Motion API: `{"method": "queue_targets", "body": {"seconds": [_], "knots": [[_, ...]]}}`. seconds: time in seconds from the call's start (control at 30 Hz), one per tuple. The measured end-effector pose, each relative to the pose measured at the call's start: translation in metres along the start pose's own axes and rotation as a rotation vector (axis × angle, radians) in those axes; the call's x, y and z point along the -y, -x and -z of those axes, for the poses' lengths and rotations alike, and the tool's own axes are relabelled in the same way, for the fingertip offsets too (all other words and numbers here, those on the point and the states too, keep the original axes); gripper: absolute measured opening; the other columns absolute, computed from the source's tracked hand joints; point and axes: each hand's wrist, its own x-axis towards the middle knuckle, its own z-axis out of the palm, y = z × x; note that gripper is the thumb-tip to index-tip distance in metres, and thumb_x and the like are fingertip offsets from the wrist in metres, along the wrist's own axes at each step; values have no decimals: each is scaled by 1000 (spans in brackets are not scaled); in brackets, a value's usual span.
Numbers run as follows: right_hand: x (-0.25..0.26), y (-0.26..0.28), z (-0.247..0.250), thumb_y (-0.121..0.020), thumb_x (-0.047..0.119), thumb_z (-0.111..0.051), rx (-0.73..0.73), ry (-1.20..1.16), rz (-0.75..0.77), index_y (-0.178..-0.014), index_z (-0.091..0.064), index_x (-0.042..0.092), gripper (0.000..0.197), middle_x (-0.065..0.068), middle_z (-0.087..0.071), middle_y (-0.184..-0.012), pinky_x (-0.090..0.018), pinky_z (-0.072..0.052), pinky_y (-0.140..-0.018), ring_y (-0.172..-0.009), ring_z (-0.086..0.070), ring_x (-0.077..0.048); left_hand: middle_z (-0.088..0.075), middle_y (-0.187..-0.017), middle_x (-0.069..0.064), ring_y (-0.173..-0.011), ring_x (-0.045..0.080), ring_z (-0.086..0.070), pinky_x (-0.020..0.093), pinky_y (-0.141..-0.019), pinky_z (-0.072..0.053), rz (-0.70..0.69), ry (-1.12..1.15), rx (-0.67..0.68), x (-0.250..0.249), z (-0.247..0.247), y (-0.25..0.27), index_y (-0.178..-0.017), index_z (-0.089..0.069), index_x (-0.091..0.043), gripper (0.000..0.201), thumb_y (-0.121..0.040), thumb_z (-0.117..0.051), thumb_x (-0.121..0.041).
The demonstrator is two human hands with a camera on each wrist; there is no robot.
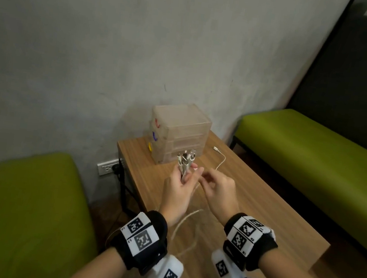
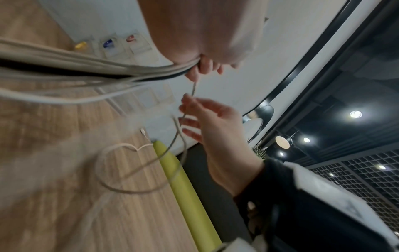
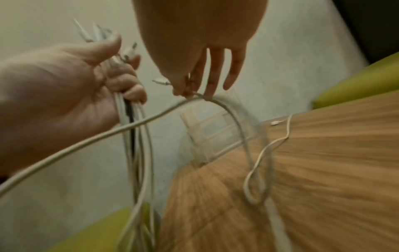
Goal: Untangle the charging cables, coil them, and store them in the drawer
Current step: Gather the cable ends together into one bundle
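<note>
My left hand (image 1: 180, 185) is raised above the wooden table (image 1: 260, 219) and grips a bundle of white charging cables (image 1: 185, 162), plug ends pointing up. One black cable (image 3: 129, 110) runs inside that bundle. Just to its right, my right hand (image 1: 214, 188) pinches a single white cable (image 3: 215, 102) near its plug between thumb and forefinger, other fingers straight. That cable arcs down toward the table. A translucent drawer unit (image 1: 178, 133) with red, blue and yellow handles stands at the table's far end, drawers shut.
A loose white cable (image 1: 220, 162) lies on the table right of the drawer unit, its plug (image 1: 215, 148) near the wall. Green benches (image 1: 316, 151) (image 1: 16, 210) flank the table. A wall socket (image 1: 107, 168) sits low on the left.
</note>
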Motion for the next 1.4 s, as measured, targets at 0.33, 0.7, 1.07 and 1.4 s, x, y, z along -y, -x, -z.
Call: {"method": "queue_targets", "body": {"seconds": [0.33, 0.7, 1.07, 1.4], "knots": [[26, -1, -19, -90, 26, -45, -219, -200, 114, -81, -54, 8, 22, -4, -64, -65, -42, -50, -49, -53, -60, -17, -67, -87, -3, -85, 9, -65, 20, -75, -51, 16, 32, -81, 4, 2, -8, -95, -57, -24, 13, -84, -64, -23], [45, -4, -21, -95, 23, -42, 16, -308, 165, -109, -44, 13, 18, 8, -58, -65, -26, -46, -53, -54, -55, -3, -65, -79, -4, -77, 8, -64, 24, -73, -49, -54, 33, -259, -5, 6, -16, -80, -60, -23, 16, -91, -51, -29], [17, 29, -39, -98, 27, -30, 196, -248, 58, -101, -40, 13, 18, 7, -41, -54, -16, -31, -48, -43, -39, -8, -52, -47, -11, -35, 2, -42, 18, -40, -36, -158, 399, -628, -84, 59, -74, -71, -39, -17, 30, -100, -33, -22], [55, -11, -40, -96, 32, -28, 22, -300, 125, -90, -49, 6, 34, -2, -56, -71, -39, -45, -60, -60, -52, -17, -57, -65, -10, -55, -3, -50, 17, -59, -41, -185, -374, -68, -80, 65, -50, -67, -53, -25, 20, -81, -68, -24]]}}
